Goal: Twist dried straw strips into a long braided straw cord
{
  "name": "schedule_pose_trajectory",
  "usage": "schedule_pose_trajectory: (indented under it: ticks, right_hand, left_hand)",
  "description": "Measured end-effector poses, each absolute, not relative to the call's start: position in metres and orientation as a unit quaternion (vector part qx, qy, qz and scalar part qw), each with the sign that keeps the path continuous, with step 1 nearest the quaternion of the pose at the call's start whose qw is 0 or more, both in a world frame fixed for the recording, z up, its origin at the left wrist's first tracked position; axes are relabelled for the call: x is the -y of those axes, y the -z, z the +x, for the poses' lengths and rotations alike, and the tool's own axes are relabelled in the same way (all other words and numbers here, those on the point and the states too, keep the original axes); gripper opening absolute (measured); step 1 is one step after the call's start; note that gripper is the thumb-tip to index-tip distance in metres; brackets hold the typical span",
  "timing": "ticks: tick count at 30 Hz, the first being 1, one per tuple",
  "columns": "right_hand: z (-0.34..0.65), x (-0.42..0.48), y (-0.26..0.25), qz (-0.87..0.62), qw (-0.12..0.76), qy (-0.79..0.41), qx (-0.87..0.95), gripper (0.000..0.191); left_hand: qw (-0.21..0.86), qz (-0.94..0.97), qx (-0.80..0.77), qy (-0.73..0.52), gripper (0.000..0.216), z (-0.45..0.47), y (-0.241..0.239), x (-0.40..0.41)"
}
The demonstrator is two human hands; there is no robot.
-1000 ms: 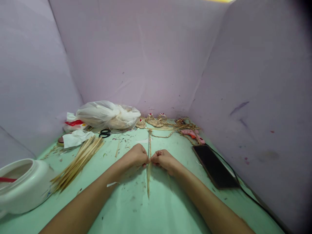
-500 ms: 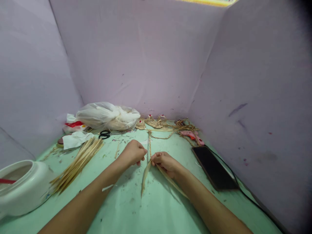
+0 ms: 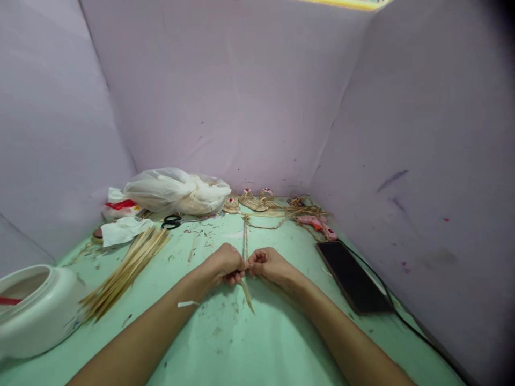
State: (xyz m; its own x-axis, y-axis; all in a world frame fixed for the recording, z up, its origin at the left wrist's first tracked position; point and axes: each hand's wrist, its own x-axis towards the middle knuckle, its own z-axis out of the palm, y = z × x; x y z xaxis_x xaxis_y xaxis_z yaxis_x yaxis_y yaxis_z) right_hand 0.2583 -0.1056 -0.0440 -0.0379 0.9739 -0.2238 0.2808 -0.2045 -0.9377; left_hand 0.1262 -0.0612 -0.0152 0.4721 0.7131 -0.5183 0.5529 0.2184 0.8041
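Note:
A thin braided straw cord [image 3: 247,236] runs toward me over the green table [image 3: 225,343]. At its near end my left hand [image 3: 227,262] and my right hand [image 3: 269,264] meet, fingertips almost touching. Both hands are closed in a pinch on the cord's strands. One loose flat straw strip [image 3: 248,298] hangs out below the fingers and points toward me. The exact spot where the strands cross is hidden by the fingers.
Left lie a bundle of straw strips [image 3: 124,276], a white pot [image 3: 60,311], black-handled scissors [image 3: 171,221] and a plastic bag [image 3: 177,190]. Woven straw pieces [image 3: 253,202] and a pink glue gun [image 3: 317,225] lie at the back. A dark phone-like slab [image 3: 354,277] is right.
My left hand has come in to the cord's end and closed beside my right hand. The loose strip now slants to the right; the strip under my right hand is mostly hidden.

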Motion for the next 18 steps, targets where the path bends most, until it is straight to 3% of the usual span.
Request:
schedule_pose_trajectory:
  ticks: [9,18]
  right_hand:
    - [0.253,0.12,0.019,-0.711,0.208,-0.208,0.638,0.011]
    - [0.241,0.131,0.007,-0.656,0.123,-0.192,0.72,0.023]
  left_hand:
    - [0.501,0.671,-0.545,-0.046,0.014,0.131,0.015,0.071]
    - [0.57,0.628,-0.524,-0.072,0.01,0.129,0.021,0.066]
